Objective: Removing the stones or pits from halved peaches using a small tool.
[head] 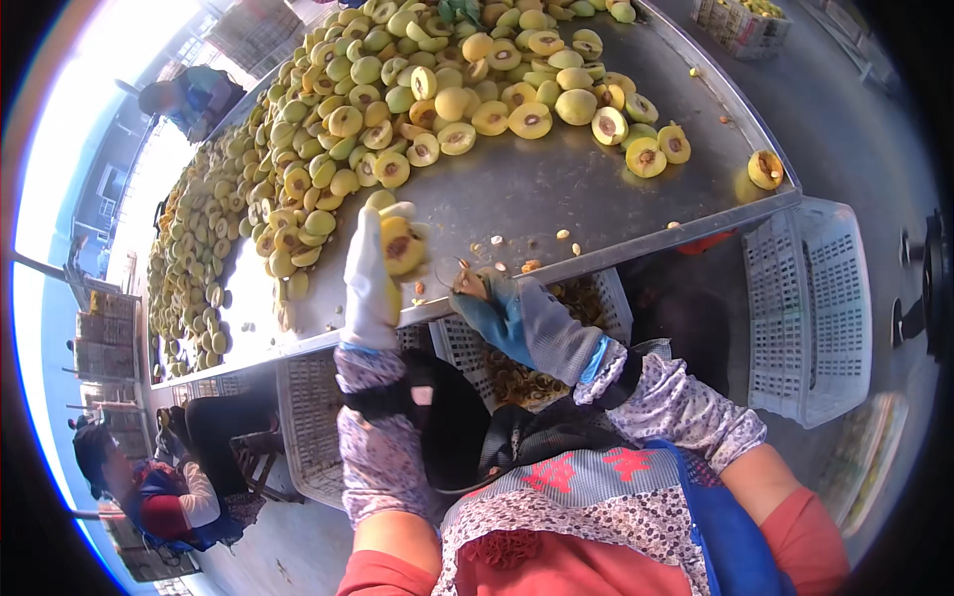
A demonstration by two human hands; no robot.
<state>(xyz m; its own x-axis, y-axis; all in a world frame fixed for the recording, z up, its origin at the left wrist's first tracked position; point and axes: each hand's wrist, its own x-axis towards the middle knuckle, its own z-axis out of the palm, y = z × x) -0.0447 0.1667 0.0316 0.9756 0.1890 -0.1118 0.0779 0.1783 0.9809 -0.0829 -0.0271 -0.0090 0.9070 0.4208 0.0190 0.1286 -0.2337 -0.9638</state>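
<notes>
My left hand [373,276], in a white glove, is raised over the front edge of the metal table [507,186]. It grips a halved yellow stone fruit [403,247], whose cut face with a brown centre is turned toward my right hand. My right hand [496,305], in a blue and grey glove, is closed at the table edge. A thin curved metal tool [441,274] shows at its fingertips, mostly hidden by the fingers. Beyond my hands lies a large heap of halved yellow-green stone fruit [417,97].
Below the table edge stands a white plastic crate [615,298] with brown scraps. Another white crate [775,313] is at the right. A seated co-worker [171,499] is at the left, another person [194,97] farther off. Small fruit bits [563,234] dot the tabletop.
</notes>
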